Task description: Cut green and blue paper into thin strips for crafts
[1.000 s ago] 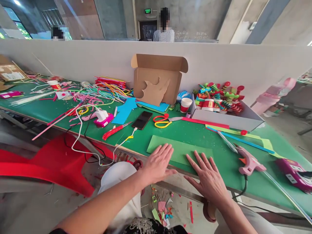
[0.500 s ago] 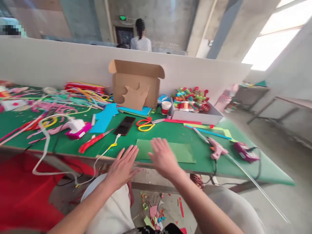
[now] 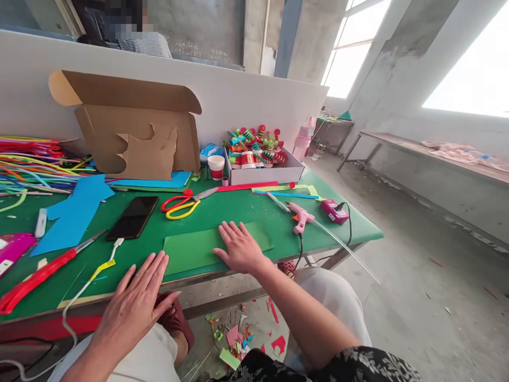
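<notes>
Finding green sheet [image 3: 193, 250] flat at the front edge of green table [image 3: 246, 207], same place as in both earlier frames. Noted right hand [image 3: 239, 248] palm-down on sheet, right of its middle, fingers spread, thumb out to the left; logged half a second earlier as blurred over the left part, hence moved rightward. Noted left hand [image 3: 133, 300] flat, fingers pressed together, thumb apart, fingertips at left edge of sheet; cannot tell whether touching. Recorded over sheet one second earlier, hence shifted leftward. Checked around sheet: scissors [image 3: 196, 199] behind left end, phone [image 3: 133, 217] to the left with white cable [image 3: 78, 293] attached, red knife [image 3: 47, 273] farther left, glue gun [image 3: 302, 217] to the right, all unmoved. Checked rear: carton [image 3: 135, 90] before white partition [image 3: 254, 95], cup [image 3: 216, 167] beside box [image 3: 266, 175] of crafts [image 3: 254, 146], likewise unchanged. Noted view swung rightward, showing more of bench [image 3: 400, 140] at far right.
</notes>
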{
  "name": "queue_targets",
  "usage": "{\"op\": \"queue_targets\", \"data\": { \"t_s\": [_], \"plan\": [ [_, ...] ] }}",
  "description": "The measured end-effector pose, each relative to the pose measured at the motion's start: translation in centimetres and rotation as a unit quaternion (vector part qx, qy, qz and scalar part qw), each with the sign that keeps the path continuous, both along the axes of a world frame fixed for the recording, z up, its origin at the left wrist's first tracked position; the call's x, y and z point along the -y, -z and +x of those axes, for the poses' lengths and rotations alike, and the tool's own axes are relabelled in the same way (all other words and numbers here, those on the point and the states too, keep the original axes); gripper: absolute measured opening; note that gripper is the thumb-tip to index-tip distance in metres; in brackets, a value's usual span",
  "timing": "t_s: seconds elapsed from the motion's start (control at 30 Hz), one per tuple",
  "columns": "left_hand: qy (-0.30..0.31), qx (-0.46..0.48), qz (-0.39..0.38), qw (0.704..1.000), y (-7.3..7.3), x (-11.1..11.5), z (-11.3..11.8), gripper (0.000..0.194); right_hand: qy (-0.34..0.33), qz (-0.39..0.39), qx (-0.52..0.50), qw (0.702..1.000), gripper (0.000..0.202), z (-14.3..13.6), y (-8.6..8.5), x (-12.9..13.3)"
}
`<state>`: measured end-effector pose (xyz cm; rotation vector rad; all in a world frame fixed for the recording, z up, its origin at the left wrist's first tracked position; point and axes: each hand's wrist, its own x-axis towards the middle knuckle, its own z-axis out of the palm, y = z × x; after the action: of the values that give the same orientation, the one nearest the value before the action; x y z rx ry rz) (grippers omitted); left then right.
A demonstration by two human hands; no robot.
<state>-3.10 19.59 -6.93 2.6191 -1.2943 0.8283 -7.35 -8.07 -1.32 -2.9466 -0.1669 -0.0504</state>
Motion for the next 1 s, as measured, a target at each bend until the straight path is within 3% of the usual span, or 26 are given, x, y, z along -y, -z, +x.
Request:
{"op": "queue_targets", "data": {
  "t_s": [0.27, 0.4, 0.47, 0.57, 0.63, 0.7, 0.83, 1.0],
  "plan": [
    [-0.028, -0.029, 0.016, 0.999, -0.9, 0.8, -1.1, 0.075, 0.07, -0.054, -0.007, 0.996, 0.07, -2.3, 0.6, 6.9],
    [-0.014, -0.096, 0.025, 0.995, -3.5, -1.2, 0.0, 0.065, 0.066, -0.06, 0.02, 0.996, 0.079, -2.0, 1.6, 9.0],
    [-0.064, -0.124, -0.009, 0.99, -5.7, -3.9, 1.7, 0.055, 0.058, -0.045, 0.064, 0.995, 0.082, -1.5, 1.8, 9.1],
    [-0.248, -0.152, -0.022, 0.956, -8.6, -8.4, 4.8, 0.044, 0.037, -0.002, 0.119, 0.992, 0.081, -0.2, 1.4, 7.1],
    [-0.309, -0.159, -0.011, 0.938, -9.5, -10.4, 6.9, 0.04, 0.013, 0.027, 0.115, 0.993, 0.077, 1.1, 0.8, 4.5],
    [-0.332, -0.169, 0.005, 0.928, -9.4, -11.1, 8.5, 0.033, -0.01, 0.044, 0.082, 0.996, 0.072, 2.4, 0.2, 1.5],
    [-0.353, -0.179, 0.032, 0.918, -7.7, -10.2, 9.7, 0.024, -0.009, 0.032, 0.015, 0.999, 0.057, 4.2, -0.4, -3.1],
    [-0.389, -0.164, 0.009, 0.907, -6.9, -10.7, 8.4, 0.038, 0.034, -0.035, 0.007, 0.999, 0.053, 4.3, 0.2, -4.4]
  ]
}}
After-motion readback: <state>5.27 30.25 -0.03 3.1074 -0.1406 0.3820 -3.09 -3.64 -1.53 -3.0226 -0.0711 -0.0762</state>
